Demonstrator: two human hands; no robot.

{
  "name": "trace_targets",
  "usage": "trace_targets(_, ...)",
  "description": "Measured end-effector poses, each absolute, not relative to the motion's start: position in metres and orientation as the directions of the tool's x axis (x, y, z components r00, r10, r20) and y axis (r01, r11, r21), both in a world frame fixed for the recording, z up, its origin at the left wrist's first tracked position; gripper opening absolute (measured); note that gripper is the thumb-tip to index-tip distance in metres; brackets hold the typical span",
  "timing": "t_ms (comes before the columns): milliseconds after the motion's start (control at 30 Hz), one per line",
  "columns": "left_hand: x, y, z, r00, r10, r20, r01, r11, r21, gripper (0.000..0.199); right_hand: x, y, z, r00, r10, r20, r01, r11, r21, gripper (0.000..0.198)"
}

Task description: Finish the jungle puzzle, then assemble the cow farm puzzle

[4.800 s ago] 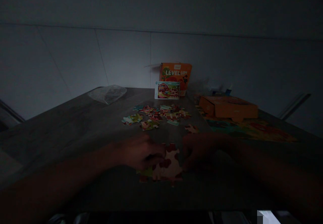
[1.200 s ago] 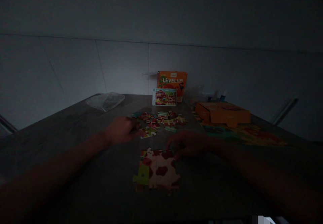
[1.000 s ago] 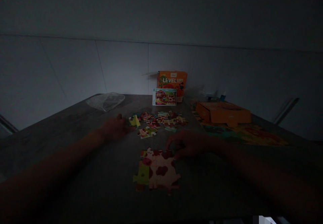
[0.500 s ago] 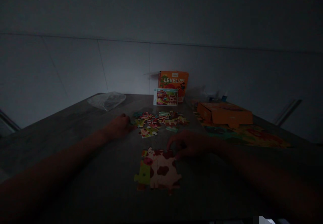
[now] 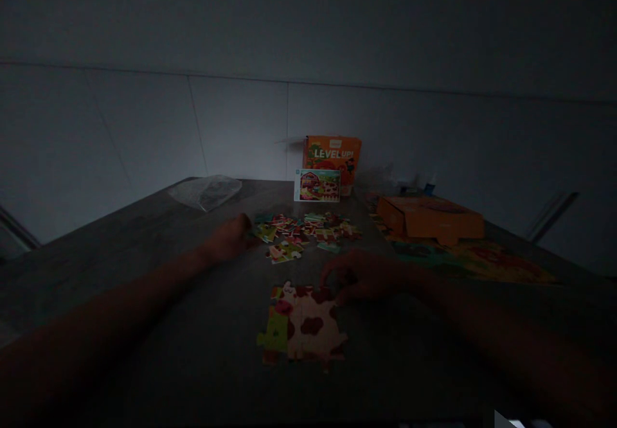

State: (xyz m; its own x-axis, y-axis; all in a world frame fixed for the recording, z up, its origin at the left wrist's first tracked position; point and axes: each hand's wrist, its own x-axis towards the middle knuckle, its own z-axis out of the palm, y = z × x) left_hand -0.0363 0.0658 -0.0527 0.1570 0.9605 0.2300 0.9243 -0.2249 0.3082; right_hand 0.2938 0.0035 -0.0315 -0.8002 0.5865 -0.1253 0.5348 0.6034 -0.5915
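Note:
In the dim light, part of a cow jigsaw puzzle (image 5: 313, 325) lies joined on the grey table near me. My right hand (image 5: 366, 277) rests at its upper right edge, fingers curved and apart, with fingertips touching or just beside the pieces. Farther off is a heap of loose puzzle pieces (image 5: 308, 225). At the left end of that heap is my left hand (image 5: 231, 236), its fingers curled closed; what they hold, if anything, is hidden. A lighter puzzle piece (image 5: 284, 252) with green and pink lies in front of the heap.
A picture card (image 5: 318, 186) of a barn leans against an orange box (image 5: 342, 148) at the back. On the right an orange carton (image 5: 434, 217) sits on a colourful assembled puzzle (image 5: 486, 264). A clear plastic bag (image 5: 207, 190) lies at the far left, before the wall.
My left hand has shifted very slightly and its fingers look more curled. The right hand stays by the cow puzzle. The view has moved a tiny bit.

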Motion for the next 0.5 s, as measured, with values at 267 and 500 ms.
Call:
trace_targets(267, -0.0339, 0.0624, -0.0459, 0.219, 0.905, 0.364, 0.878, -0.345, 0.331, 0.048, 0.2957, 0.0032, -0.0321, -0.814, 0.571, -0.108, 0.516, 0.623, -0.588, 0.037)
trace_targets(500, -0.0325, 0.0627, -0.0431, 0.117, 0.890, 0.441, 0.678, -0.396, 0.620, 0.043, 0.2939, 0.0013, -0.0303, -0.800, 0.589, -0.113, 0.533, 0.613, -0.583, 0.037)
